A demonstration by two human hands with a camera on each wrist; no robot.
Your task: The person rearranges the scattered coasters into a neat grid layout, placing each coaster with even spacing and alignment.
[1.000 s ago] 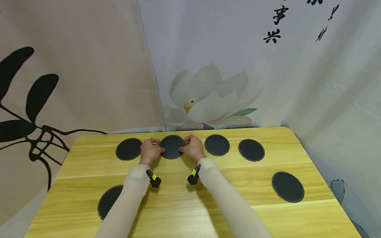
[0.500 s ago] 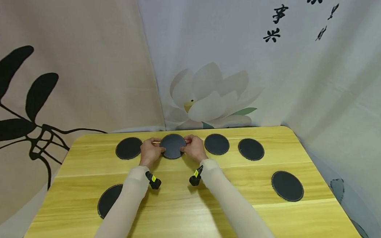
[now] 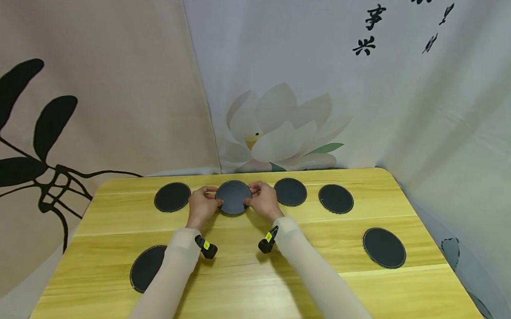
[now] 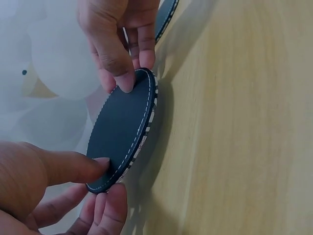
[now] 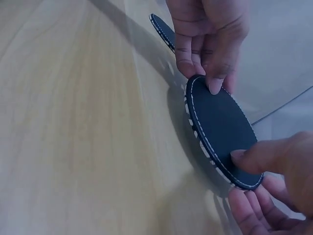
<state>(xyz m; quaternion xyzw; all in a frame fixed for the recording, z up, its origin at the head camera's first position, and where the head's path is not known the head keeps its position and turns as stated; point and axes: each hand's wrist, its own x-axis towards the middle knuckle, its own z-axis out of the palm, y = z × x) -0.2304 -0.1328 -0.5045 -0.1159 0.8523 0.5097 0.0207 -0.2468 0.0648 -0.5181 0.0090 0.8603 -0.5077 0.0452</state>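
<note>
A round black coaster (image 3: 233,198) with white stitching round its edge is held between my two hands, near the back of the table. My left hand (image 3: 202,206) pinches its left edge, thumb on the dark face and fingers beneath. On the opposite edge my right hand (image 3: 264,201) pinches it the same way. In the left wrist view the coaster (image 4: 122,125) is raised off the wood and tilted, with a shadow under it. A black-and-white pattern shows along the rim of the coaster (image 5: 220,129) in the right wrist view; its underside is mostly hidden.
More black coasters lie flat on the wooden table (image 3: 246,296): one left of my left hand (image 3: 172,197), others to the right (image 3: 290,192), (image 3: 336,199), (image 3: 384,248). My left forearm partly covers another coaster (image 3: 146,267). A printed curtain (image 3: 277,80) hangs behind the table.
The held coaster has come up off the table and tilted slightly, its face looking lighter. Both hands have shifted a little with it; the other coasters stay put.
</note>
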